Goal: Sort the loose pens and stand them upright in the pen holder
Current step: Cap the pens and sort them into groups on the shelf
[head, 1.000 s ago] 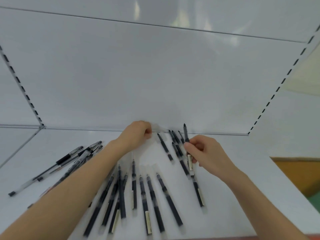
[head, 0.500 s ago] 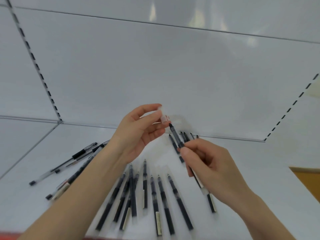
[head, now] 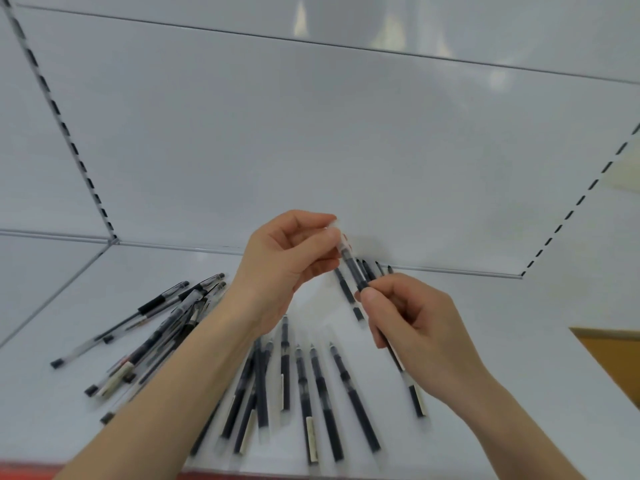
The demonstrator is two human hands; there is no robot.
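Pen [head: 353,270] — lower half hidden in right hand [head: 415,327].

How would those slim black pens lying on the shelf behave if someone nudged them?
Probably they would roll: the front-row pens look round and slim, and the shelf looks smooth. They seem stiff and likely light, since the right hand holds the raised pen straight with just fingertips.

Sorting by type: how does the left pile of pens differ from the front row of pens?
The left pile crosses and overlaps at a slant; the front row lies nearly side by side, tips pointing away. The left pile's barrels look clear with black sections; the front row's are dark throughout. Both lie flat on the white shelf.
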